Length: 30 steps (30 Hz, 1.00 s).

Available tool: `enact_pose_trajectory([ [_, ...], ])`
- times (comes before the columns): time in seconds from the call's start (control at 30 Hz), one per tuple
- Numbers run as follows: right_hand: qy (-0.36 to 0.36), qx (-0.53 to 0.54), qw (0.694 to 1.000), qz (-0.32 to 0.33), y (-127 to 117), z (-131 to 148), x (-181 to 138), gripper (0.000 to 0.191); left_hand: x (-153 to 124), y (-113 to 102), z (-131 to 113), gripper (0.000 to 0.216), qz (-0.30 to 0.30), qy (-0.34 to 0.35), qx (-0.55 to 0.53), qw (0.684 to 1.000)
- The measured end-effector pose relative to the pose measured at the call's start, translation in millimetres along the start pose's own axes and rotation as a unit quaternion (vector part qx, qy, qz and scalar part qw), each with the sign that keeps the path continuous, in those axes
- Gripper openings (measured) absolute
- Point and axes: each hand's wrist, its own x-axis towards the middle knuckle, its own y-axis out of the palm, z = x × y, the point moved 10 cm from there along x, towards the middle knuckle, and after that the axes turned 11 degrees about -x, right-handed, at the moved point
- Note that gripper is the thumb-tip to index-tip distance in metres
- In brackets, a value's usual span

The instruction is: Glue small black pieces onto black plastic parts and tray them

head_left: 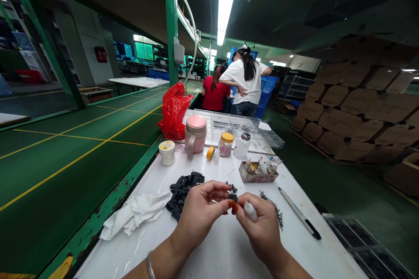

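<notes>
My left hand [201, 211] is closed in a pinch, its fingertips meeting those of my right hand [260, 224] over the white table [225, 253]. Between the fingertips sits a small black part [233, 197], too small to name. My right hand also has its fingers wrapped round a small white bottle [250, 210]. A heap of black plastic parts [183, 189] lies just left of my left hand. Thin black pins [273, 205] are scattered right of my right hand.
A white cloth [134, 216], a pen-like tool [299, 213], a small box of bits [258, 171], a pink mug [195, 134], jars, yellow tape [211, 153] and a red bag [174, 111] are on the table. Two people stand beyond. Cardboard boxes [360, 109] are stacked right.
</notes>
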Motion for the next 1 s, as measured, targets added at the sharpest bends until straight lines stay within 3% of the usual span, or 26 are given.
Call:
enact_pose_trajectory([
  [0.17,0.000,0.005,1.000,0.006,1,-1,0,0.018,2,1,4,0.032,0.022,-0.013,-0.001,1.000],
  [0.47,0.028,0.033,0.999,-0.011,0,-1,0,0.020,-2,0,0,0.028,0.006,-0.003,0.019,1.000],
  [0.8,0.030,0.037,0.999,0.018,4,-6,3,0.025,3,-6,-7,0.030,-0.006,0.019,0.041,0.999],
  [0.9,0.068,0.039,0.996,-0.032,-12,-22,6,0.025,7,-11,-6,0.034,-0.011,0.017,0.036,0.999],
  [1.0,0.120,0.047,0.981,-0.142,-46,-51,8,0.021,10,-15,-4,0.040,-0.012,0.008,0.039,0.999],
])
